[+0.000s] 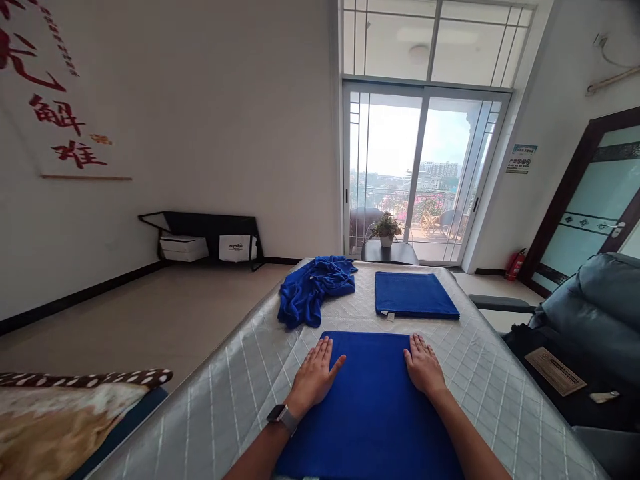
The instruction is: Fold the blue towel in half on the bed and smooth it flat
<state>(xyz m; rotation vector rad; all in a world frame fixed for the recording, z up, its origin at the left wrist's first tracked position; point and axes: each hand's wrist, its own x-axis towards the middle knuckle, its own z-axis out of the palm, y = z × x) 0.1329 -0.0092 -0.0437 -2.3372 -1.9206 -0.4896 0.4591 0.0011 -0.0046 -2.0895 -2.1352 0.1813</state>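
A blue towel (373, 400) lies flat on the grey quilted table cover (240, 393) right in front of me. My left hand (315, 377) rests flat on the towel's left edge, fingers stretched out, a watch on the wrist. My right hand (424, 367) lies flat on its right side, fingers together and extended. Neither hand holds anything. Farther back a folded blue towel (414, 295) lies neatly on the cover. To its left sits a crumpled heap of blue towels (313, 288).
A patterned cushion (60, 413) is at the lower left. A grey armchair (595, 313) with a small wooden board stands at the right. Beyond the table are a potted plant (386, 229) on a dark stand, glass sliding doors, boxes under a low shelf (205, 243) and a fire extinguisher (515, 265).
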